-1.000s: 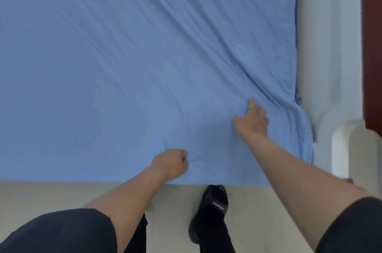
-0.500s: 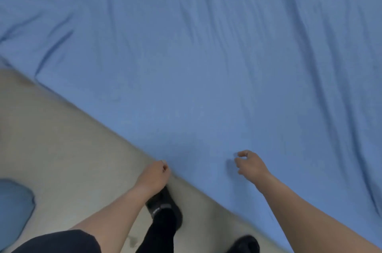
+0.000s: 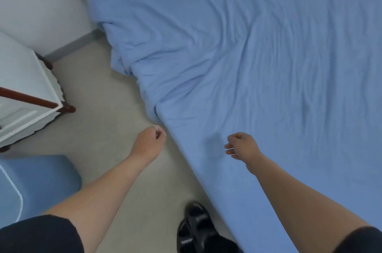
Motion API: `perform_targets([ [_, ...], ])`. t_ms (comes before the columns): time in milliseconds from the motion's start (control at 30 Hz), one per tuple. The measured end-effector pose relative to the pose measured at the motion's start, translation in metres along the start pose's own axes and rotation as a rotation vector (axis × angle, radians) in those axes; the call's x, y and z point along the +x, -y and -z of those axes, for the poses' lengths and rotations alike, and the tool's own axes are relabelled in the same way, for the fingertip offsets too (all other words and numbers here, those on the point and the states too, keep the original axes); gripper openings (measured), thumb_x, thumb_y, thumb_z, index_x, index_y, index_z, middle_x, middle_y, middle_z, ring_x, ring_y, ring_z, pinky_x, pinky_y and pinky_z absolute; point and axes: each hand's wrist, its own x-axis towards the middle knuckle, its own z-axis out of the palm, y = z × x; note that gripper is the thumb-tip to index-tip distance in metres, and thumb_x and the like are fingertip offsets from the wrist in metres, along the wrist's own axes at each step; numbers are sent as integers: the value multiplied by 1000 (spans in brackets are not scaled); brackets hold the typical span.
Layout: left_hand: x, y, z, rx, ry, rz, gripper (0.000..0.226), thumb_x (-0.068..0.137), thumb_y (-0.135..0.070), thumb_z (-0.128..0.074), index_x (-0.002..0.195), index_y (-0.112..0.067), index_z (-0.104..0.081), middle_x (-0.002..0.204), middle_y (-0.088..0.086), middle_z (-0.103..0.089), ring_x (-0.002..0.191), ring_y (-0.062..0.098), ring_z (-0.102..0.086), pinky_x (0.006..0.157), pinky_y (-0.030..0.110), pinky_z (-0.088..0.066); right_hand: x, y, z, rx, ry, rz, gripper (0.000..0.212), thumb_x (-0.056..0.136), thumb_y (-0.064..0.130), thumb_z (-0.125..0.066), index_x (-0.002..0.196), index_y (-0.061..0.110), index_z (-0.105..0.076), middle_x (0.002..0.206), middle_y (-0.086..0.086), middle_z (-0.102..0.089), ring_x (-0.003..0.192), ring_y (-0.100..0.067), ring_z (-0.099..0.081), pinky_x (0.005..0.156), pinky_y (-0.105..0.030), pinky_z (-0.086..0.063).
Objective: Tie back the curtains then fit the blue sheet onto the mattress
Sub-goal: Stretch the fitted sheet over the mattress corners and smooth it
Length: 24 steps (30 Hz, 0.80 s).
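The sheet (image 3: 258, 70) has a loose corner (image 3: 126, 56) to the far left of the hands; the left hand (image 3: 149, 141), loosely curled and empty like the right hand (image 3: 242, 146), is nearer.

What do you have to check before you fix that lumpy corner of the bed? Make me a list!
1. The blue sheet smooth on top: not ok; it is wrinkled.
2. The far corner fitted: not ok; the cloth is bunched and hangs loose.
3. The near edge tucked under: cannot tell; the underside is hidden.
4. The left hand free: cannot tell; it is curled right beside the sheet's edge.
5. The right hand free: ok; it is loosely curled above the sheet and holds nothing.
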Motion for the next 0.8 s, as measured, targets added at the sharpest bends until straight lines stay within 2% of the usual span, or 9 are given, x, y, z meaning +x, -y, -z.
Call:
perform_targets([
  [100, 33, 8, 41, -91, -26, 53, 17, 92, -18, -54, 75, -18, -59, 63, -4, -60, 56, 15, -53, 55, 29, -42, 24, 67, -25, -8, 31, 2, 8, 95, 16, -57, 97, 10, -61, 91, -13, -73, 73, -24, -70, 64, -29, -51],
  [233, 88, 19, 112, -165, -121, 158, 17, 92, -17, -56, 76, -20, -62, 66, -5, -64, 60, 16, -58, 58, 28, -44, 72, 158, -56, -95, 58, 3, 5, 94, 16, -57, 95, 12, -61, 88, -11, -72, 71, -23, -68, 63, -27, -48],
  [300, 132, 33, 160, -141, -208, 224, 16, 94, -18, -56, 80, -21, -63, 72, -4, -66, 69, 19, -64, 64, 31, -47, 113, 219, -84, -157, 68, 16, 4, 95, 12, -56, 92, 11, -59, 82, -12, -68, 61, -19, -66, 56, -24, -45],
  [400, 171, 40, 202, -86, -226, 221, 17, 96, -15, -51, 95, -26, -64, 82, -2, -68, 76, 22, -66, 70, 32, -48, 146, 284, -108, -195, 21, 99, 12, 94, 3, -53, 84, 7, -57, 73, -13, -59, 40, -10, -58, 41, -16, -40],
  [500, 209, 32, 238, -38, -272, 188, 21, 97, -11, -50, 103, -25, -63, 87, 0, -67, 73, 15, -62, 68, 28, -42, 162, 345, -139, -170, 16, 155, 13, 92, 5, -53, 81, 10, -57, 77, -14, -62, 52, -17, -60, 47, -20, -44],
  [600, 238, 12, 265, -64, -322, 176, 18, 96, -12, -53, 104, -23, -65, 87, -3, -65, 71, 7, -58, 67, 25, -39, 157, 386, -163, -207, 61, 210, 8, 92, 8, -55, 90, 11, -61, 83, -13, -66, 63, -20, -60, 57, -26, -45],
  [700, 273, -1, 284, -58, -312, 176, 14, 95, -17, -58, 101, -16, -70, 86, -2, -67, 72, 9, -58, 68, 22, -38, 158, 418, -180, -289, 116, 285, 11, 88, 4, -58, 94, 9, -66, 86, -13, -69, 64, -21, -62, 57, -26, -44],
  [800, 317, -11, 300, -36, -307, 144, 17, 95, -20, -57, 101, -15, -72, 88, -4, -67, 74, 8, -57, 71, 22, -37, 175, 450, -194, -432, 93, 376, 11, 87, 11, -61, 90, 19, -68, 87, -7, -72, 73, -22, -69, 59, -27, -49],
])
